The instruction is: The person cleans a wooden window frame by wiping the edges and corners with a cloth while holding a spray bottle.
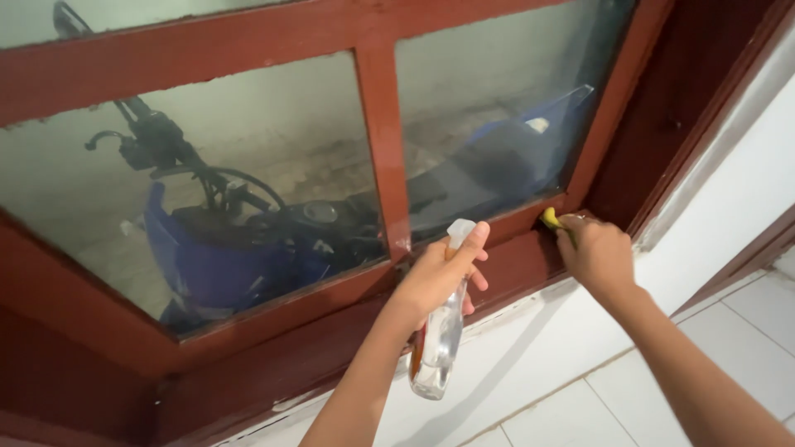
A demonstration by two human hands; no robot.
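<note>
Right hand (598, 252) mostly hides the yellow cloth (551, 218), grip pinching it. Left hand (437, 273) grips the spray bottle (439, 331), long axis upright, nozzle toward the window frame (383, 141).

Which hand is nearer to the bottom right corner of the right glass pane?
Right. The right hand presses a yellow sponge against the red frame at that corner of the right glass pane. The left hand holds a clear spray bottle lower, below the centre mullion.
</note>
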